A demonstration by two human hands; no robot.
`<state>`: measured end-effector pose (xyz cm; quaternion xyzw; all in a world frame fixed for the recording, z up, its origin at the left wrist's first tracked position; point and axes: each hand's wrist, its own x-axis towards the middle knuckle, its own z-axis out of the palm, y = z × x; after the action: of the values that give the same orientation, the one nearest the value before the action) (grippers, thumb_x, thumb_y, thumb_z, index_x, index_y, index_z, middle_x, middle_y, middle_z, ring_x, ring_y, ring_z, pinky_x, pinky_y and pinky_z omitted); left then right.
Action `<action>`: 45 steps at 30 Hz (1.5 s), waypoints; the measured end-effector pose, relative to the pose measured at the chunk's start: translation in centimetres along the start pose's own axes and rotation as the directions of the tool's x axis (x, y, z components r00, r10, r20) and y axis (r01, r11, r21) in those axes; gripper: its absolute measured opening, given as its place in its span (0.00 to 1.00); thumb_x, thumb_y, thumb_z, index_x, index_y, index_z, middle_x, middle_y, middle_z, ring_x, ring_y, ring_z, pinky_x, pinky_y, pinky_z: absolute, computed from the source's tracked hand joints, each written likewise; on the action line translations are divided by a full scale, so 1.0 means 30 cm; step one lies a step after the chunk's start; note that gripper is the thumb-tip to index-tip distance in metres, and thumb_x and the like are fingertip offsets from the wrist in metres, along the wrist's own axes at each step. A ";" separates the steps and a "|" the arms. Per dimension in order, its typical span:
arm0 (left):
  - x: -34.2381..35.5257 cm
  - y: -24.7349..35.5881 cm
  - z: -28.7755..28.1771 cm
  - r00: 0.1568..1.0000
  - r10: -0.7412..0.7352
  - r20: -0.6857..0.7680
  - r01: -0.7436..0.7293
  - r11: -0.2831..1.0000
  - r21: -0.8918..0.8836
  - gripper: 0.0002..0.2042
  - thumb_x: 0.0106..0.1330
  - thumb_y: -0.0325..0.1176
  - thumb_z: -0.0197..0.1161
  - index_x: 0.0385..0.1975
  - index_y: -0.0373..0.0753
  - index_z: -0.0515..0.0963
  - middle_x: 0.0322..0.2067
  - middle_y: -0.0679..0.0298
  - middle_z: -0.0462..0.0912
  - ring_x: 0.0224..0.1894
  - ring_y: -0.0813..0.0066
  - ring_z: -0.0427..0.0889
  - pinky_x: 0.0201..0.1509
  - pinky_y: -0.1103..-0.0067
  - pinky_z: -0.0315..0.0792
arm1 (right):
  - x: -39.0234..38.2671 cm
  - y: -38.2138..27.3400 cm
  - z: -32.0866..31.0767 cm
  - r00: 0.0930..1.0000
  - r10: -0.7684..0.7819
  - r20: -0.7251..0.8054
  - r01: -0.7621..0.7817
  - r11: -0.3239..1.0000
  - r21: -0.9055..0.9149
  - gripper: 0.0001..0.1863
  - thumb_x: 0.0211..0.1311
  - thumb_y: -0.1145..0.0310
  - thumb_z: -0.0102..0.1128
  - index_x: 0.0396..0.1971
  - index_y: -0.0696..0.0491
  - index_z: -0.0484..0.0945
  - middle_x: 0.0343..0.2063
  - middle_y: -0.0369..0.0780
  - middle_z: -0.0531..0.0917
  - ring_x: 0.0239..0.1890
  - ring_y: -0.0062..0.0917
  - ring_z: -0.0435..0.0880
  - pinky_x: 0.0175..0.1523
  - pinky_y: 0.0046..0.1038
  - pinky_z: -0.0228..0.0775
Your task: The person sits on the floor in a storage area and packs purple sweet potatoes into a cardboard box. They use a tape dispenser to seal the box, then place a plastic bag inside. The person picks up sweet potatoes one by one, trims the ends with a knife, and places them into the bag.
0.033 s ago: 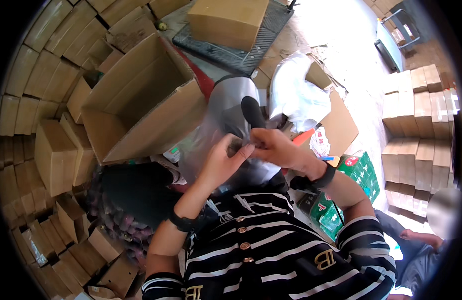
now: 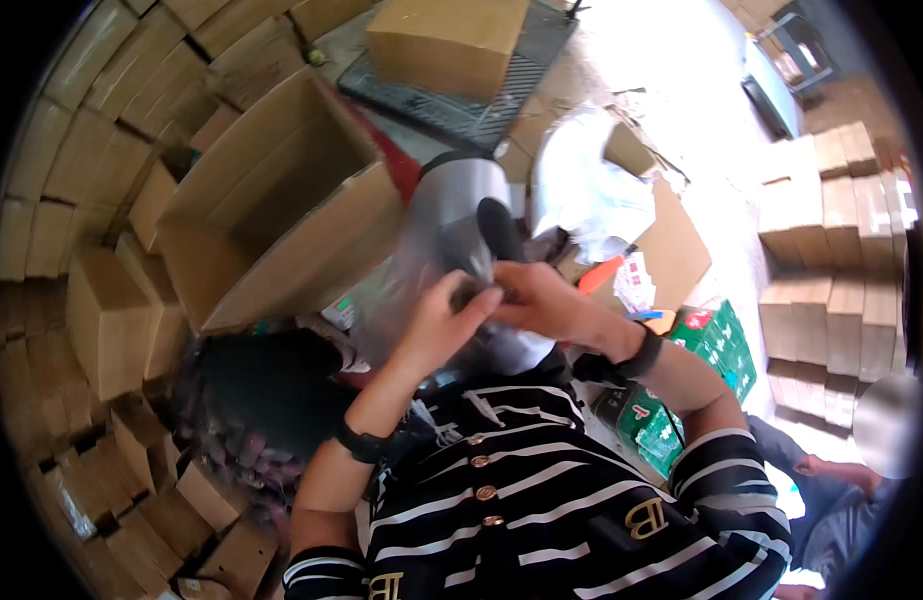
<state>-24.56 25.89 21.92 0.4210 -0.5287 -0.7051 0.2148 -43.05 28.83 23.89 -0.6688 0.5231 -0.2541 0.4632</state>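
Note:
In front of my chest is a grey cylindrical tumbler (image 2: 464, 185) with a dark rim and a black handle (image 2: 498, 228). A clear plastic bag (image 2: 407, 270) is around it. My left hand (image 2: 447, 320) is closed, thumb and fingers pinching the bag's plastic just below the handle. Right beside it, my right hand (image 2: 547, 305) is closed too, its fingertips meeting the left thumb over the same plastic. What lies between the fingertips is partly hidden and slightly blurred. A black band is on each wrist.
A large open carton (image 2: 282, 200) stands left of the tumbler. Beyond it, a closed carton (image 2: 447, 45) sits on a black platform (image 2: 422, 110). White plastic bags (image 2: 587, 190), an orange-handled tool (image 2: 600, 274) and a green box (image 2: 697, 390) lie right. Another person (image 2: 832, 500) is at lower right.
The whole view has shifted slightly. My hands stay together at the bag, with the fingers changed only a little.

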 end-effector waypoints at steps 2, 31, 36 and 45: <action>0.000 -0.022 0.002 0.998 -0.039 0.044 0.049 0.967 -0.249 0.14 0.62 0.36 0.62 0.43 0.34 0.75 0.30 0.67 0.79 0.31 0.82 0.76 0.35 0.84 0.71 | 0.004 -0.017 0.026 0.997 -0.075 0.010 0.075 0.997 -0.023 0.16 0.55 0.60 0.64 0.25 0.58 0.71 0.18 0.45 0.75 0.22 0.34 0.77 0.29 0.33 0.67; -0.098 0.225 -0.156 0.635 0.665 -0.394 -0.061 0.551 0.832 0.35 0.44 0.39 0.71 0.51 0.29 0.63 0.45 0.47 0.68 0.48 0.51 0.71 0.49 0.64 0.68 | 0.099 -0.488 -0.162 0.982 -0.159 -0.098 0.186 0.878 0.442 0.05 0.63 0.70 0.52 0.30 0.54 0.69 0.23 0.30 0.71 0.26 0.09 0.69 0.31 0.14 0.62; -0.078 0.250 -0.165 0.614 0.658 -0.435 -0.185 0.656 0.731 0.29 0.44 0.34 0.69 0.47 0.30 0.66 0.43 0.49 0.71 0.43 0.52 0.74 0.46 0.67 0.70 | 0.088 -0.501 -0.199 0.984 -0.144 0.102 0.101 0.935 0.339 0.06 0.60 0.73 0.57 0.32 0.55 0.69 0.28 0.31 0.71 0.31 0.10 0.68 0.36 0.15 0.62; -0.156 0.252 -0.416 0.494 0.476 -0.728 -0.572 0.808 0.140 0.07 0.64 0.24 0.51 0.39 0.33 0.74 0.33 0.67 0.76 0.38 0.82 0.72 0.42 0.83 0.69 | 0.119 -0.513 -0.193 0.941 -0.322 0.106 0.338 0.880 -0.335 0.14 0.48 0.70 0.65 0.35 0.56 0.74 0.30 0.44 0.77 0.32 0.36 0.78 0.37 0.29 0.70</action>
<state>-12.79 19.71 29.56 0.4720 -0.4551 -0.4056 0.6369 -39.53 23.82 39.58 -0.8251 0.4271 -0.2169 0.2997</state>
